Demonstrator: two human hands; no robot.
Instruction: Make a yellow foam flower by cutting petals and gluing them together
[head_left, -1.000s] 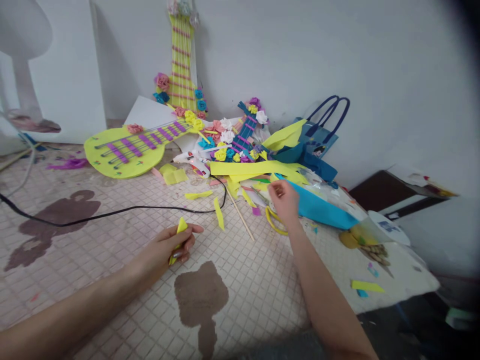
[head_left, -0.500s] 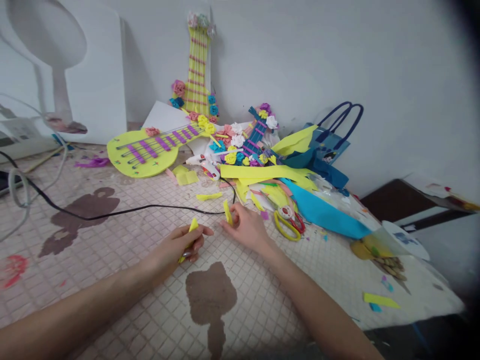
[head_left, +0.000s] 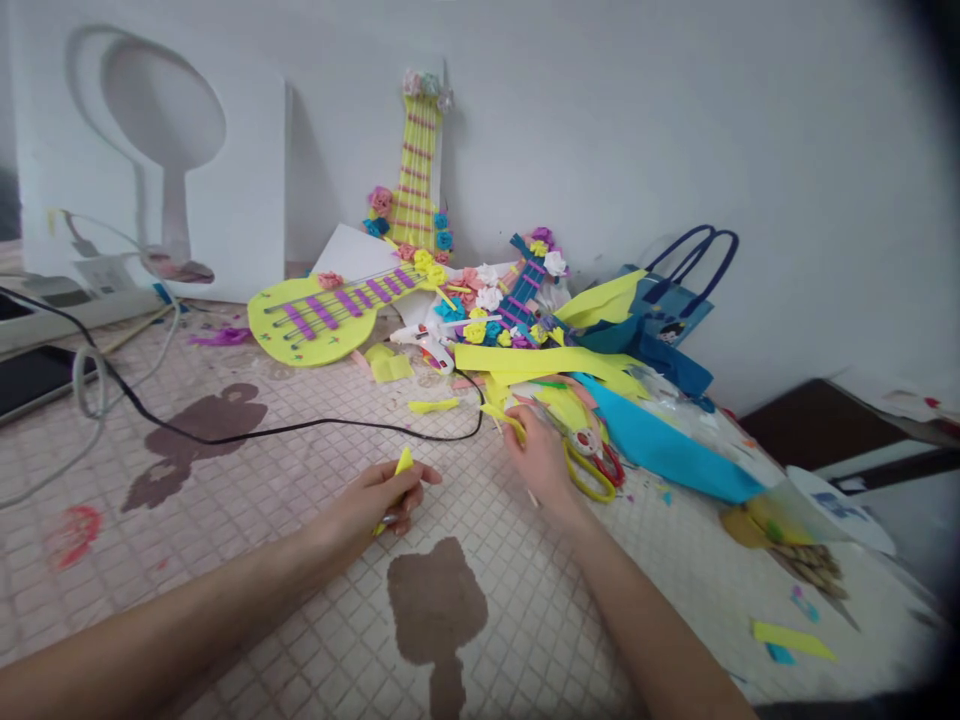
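My left hand (head_left: 394,497) is closed around a folded piece of yellow crepe paper (head_left: 405,461), which sticks out above and below the fingers. My right hand (head_left: 544,462) is at the front edge of the paper pile, fingers closed on a small curled yellow paper piece (head_left: 516,428). A thin pale stick end (head_left: 533,497) shows beside that hand; the rest is hidden. Scissors (head_left: 589,472) with yellow and red handles lie right of my right hand. A loose yellow paper strip (head_left: 433,406) lies to its left, near the black cord (head_left: 360,421).
A white glue gun (head_left: 429,343) lies beside the paper pile. Behind are a yellow paper guitar (head_left: 319,330), an upright one (head_left: 418,165) and a blue one (head_left: 521,290) with paper flowers. A blue bag (head_left: 679,308) stands behind blue paper (head_left: 667,440). A phone (head_left: 45,380) lies left.
My right hand has moved right, away from my left hand, to the paper pile by the scissors. My left hand keeps its yellow paper. The camera view has tilted slightly.
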